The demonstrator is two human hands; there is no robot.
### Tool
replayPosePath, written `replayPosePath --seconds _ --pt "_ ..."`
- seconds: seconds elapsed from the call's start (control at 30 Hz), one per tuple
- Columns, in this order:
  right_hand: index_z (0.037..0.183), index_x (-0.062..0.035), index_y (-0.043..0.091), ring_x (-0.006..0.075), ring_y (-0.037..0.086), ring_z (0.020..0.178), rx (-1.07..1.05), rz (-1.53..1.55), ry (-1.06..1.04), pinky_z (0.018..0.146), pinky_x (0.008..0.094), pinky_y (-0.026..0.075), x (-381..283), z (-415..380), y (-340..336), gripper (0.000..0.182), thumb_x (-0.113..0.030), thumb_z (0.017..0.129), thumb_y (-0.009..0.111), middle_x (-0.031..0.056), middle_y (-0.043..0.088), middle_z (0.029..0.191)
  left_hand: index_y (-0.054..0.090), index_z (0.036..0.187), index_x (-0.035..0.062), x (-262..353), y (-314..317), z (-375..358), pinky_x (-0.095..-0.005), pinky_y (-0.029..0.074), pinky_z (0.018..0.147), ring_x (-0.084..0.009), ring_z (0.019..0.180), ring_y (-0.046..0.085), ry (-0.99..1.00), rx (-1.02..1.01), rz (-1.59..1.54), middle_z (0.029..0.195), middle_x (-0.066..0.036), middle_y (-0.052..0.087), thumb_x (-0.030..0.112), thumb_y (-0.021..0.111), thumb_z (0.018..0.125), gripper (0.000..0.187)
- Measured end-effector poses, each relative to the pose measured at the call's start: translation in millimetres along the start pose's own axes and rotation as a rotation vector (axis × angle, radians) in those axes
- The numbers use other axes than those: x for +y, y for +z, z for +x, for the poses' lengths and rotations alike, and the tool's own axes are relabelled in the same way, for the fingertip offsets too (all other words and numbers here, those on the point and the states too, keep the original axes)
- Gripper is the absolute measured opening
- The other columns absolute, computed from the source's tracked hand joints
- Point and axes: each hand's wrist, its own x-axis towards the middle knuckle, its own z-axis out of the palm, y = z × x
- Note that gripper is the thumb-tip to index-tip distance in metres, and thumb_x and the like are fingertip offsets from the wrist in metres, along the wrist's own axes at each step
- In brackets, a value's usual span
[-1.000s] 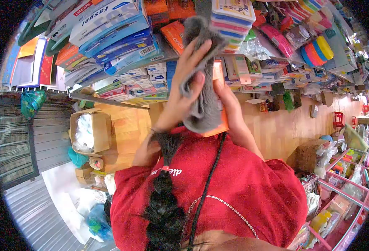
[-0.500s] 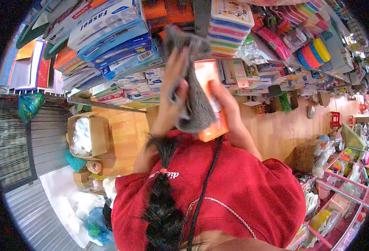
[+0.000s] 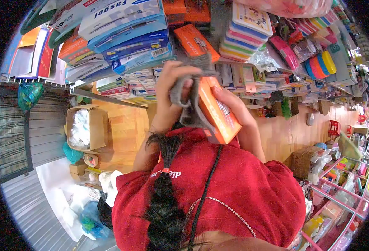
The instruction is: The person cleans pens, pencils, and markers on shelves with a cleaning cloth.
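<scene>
My left hand (image 3: 170,90) is closed on a crumpled grey cloth (image 3: 191,111), its fingers folded into the fabric. The cloth lies against the left side of an orange box (image 3: 218,113). Around that box's right side, my right hand (image 3: 236,108) is wrapped, with the thumb on its printed face. The box is tilted and held above the red shirt. Just beyond the cloth, a second orange box (image 3: 196,42) lies slanted on the shelf, between stacked blue and white boxes (image 3: 128,31) and a pile of colourful packs (image 3: 246,31).
Shelves of packaged goods span the top. A carton (image 3: 103,129) with white plastic stands on the wooden floor at left. At right are a brown carton (image 3: 302,161), a pink-edged rack (image 3: 339,190) and a red stool (image 3: 334,127). A metal rail (image 3: 109,99) juts out at left.
The orange box in my right hand has turned and shows more of its side. The cloth has shifted left off its face. A slanted orange box on the shelf is now in plain view.
</scene>
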Motion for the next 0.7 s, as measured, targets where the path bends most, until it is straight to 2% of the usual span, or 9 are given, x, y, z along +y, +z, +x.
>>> replayPosePath --seconds 0.03,0.13,0.27,0.33,0.37,0.47,0.5,0.6,0.7 --pt "0.119 0.0015 0.04 0.0112 0.058 0.066 0.048 -0.074 -0.027 0.05 0.0239 0.046 1.0 2.8 0.0 0.054 -0.036 0.081 0.053 0.0068 0.059 0.089 0.057 0.088 0.0025 -0.2 -1.2 0.1 -0.0304 0.04 0.073 -0.0227 0.081 0.052 -0.062 0.125 -0.048 0.081 -0.009 0.056 0.011 0.054 0.08 0.012" --pt "0.123 0.0021 0.035 0.01 0.056 0.078 -0.041 -0.12 -0.033 0.064 0.0222 0.046 -10.5 7.5 -8.6 0.06 -0.036 0.081 0.054 0.0058 0.056 0.098 0.056 0.088 0.0007 -3.2 -9.5 -6.9 -0.0273 0.041 0.069 -0.0197 0.075 0.053 -0.171 0.207 0.042 0.08 -0.009 0.056 0.008 0.054 0.08 0.011" --pt "0.124 0.0042 0.035 0.0147 0.047 0.101 0.197 -0.391 -0.304 0.089 0.0259 0.034 -36.3 28.4 -13.3 0.06 -0.034 0.081 0.054 0.01 0.05 0.11 0.054 0.087 -0.001 -5.9 -25.7 -25.6 -0.0255 0.041 0.068 -0.0184 0.072 0.053 -0.224 0.289 0.051 0.08 -0.01 0.056 0.008 0.054 0.08 0.011" --pt "0.116 0.0053 0.041 0.0158 0.048 0.098 0.434 -0.755 -0.48 0.087 0.0263 0.035 -64.0 42.2 20.5 0.055 -0.035 0.081 0.054 0.0104 0.052 0.108 0.055 0.087 -0.0011 -11.5 -39.5 -26.2 -0.0266 0.041 0.068 -0.0193 0.073 0.053 -0.158 0.319 0.029 0.079 -0.011 0.056 0.01 0.052 0.08 0.013" --pt "0.106 0.0064 0.046 0.0174 0.05 0.092 0.469 -0.9 -0.526 0.083 0.029 0.037 -69.9 48.6 24.6 0.052 -0.038 0.081 0.054 0.015 0.055 0.099 0.055 0.087 -0.0012 -13.7 -45.7 -26.0 -0.0272 0.041 0.068 -0.0195 0.073 0.054 -0.115 0.321 0.035 0.078 -0.011 0.056 0.011 0.052 0.081 0.014" --pt "0.101 0.008 0.047 0.0202 0.053 0.084 0.439 -1.178 -0.684 0.078 0.0318 0.04 -73.4 78.9 9.1 0.051 -0.038 0.081 0.054 0.0186 0.057 0.089 0.055 0.086 -0.0015 -17.1 -60.8 -25.1 -0.0293 0.041 0.068 -0.0215 0.073 0.054 -0.112 0.29 0.012 0.077 -0.012 0.056 0.014 0.052 0.08 0.017" --pt "0.096 0.0085 0.049 0.0303 0.057 0.079 0.479 -1.224 -0.693 0.073 0.0358 0.042 -74.8 78.2 19.9 0.049 -0.038 0.081 0.053 0.0246 0.056 0.083 0.055 0.086 -0.0014 -20.3 -65.1 -24.3 -0.0295 0.041 0.068 -0.022 0.072 0.054 -0.099 0.269 0.005 0.078 -0.012 0.056 0.015 0.053 0.08 0.017" --pt "0.09 0.0083 0.053 0.0406 0.055 0.078 0.559 -1.385 -0.677 0.07 0.0395 0.043 -75.5 89.1 22.4 0.047 -0.038 0.08 0.053 0.0277 0.057 0.078 0.055 0.086 -0.0009 -23.0 -78.7 -20.9 -0.0303 0.042 0.068 -0.0232 0.071 0.055 -0.128 0.17 -0.029 0.078 -0.012 0.057 0.017 0.053 0.081 0.019" --pt "0.097 0.0081 0.052 0.0281 0.058 0.07 0.582 -1.524 -0.325 0.066 0.0337 0.043 -85.8 92.4 33.0 0.048 -0.037 0.083 0.05 0.0248 0.056 0.073 0.055 0.087 -0.0007 -27.2 -83.4 -17.5 -0.0309 0.043 0.067 -0.0236 0.071 0.055 -0.115 0.104 -0.077 0.078 -0.013 0.058 0.016 0.053 0.08 0.018"
